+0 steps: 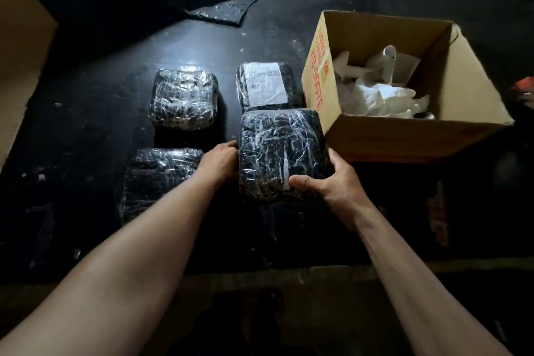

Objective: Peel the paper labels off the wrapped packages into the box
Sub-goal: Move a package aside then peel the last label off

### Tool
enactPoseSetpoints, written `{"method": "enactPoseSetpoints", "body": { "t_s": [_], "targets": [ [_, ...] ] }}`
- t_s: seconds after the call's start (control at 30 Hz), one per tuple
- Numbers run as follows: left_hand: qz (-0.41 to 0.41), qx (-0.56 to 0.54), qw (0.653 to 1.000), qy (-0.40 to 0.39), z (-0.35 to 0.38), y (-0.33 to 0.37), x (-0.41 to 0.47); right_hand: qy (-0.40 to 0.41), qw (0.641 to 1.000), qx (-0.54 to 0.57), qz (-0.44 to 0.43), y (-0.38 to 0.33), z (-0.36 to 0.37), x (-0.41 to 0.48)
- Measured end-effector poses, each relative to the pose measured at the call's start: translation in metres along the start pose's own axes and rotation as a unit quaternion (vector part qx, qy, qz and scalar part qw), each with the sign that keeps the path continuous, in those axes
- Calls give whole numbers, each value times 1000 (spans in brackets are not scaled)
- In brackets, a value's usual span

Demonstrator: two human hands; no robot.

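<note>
We are gripping the near wrapped package (281, 154) from both sides: our left hand (221, 160) is pressing its left edge, our right hand (332, 182) is clasping its near right corner, thumb on top. It is overlapping the labelled package (267, 87), whose white paper label (265, 83) is facing up. Just right, the cardboard box (390, 136) is holding crumpled peeled labels (378, 95). Two more packages are lying left: one far (183, 98), one near (159, 176)

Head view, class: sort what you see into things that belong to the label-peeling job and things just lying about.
Belongs to the job: held package, gripped by left hand and right hand; labelled package; two bare packages; cardboard box with peeled paper.

Lying about: black mat; cardboard sheet.
</note>
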State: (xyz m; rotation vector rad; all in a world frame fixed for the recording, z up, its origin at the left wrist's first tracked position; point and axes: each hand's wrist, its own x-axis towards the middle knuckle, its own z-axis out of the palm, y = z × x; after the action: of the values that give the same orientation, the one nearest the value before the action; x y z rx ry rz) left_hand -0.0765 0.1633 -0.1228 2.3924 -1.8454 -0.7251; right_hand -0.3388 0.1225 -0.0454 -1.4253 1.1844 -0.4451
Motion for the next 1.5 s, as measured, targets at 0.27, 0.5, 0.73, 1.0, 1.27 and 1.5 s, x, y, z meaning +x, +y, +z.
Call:
{"method": "enactPoseSetpoints", "body": {
  "t_s": [0.27,0.5,0.73,1.0,1.27,1.5],
  "targets": [
    [-5,18,1000,-9,1,5,-2,-6,998,-13,57,53,8,-16],
    [-28,46,997,-46,-3,8,1,-28,992,-83,92,69,8,-10],
    [-29,49,997,-49,-4,9,3,-54,970,-224,73,55,2,-2],
    [-22,43,998,-49,-2,7,1,-66,960,-260,81,48,1,-3],
    [-4,43,998,-43,2,0,3,-84,923,-359,110,29,6,7],
    [3,44,998,-35,0,-3,7,-107,881,-438,143,13,18,24]
  ]
}}
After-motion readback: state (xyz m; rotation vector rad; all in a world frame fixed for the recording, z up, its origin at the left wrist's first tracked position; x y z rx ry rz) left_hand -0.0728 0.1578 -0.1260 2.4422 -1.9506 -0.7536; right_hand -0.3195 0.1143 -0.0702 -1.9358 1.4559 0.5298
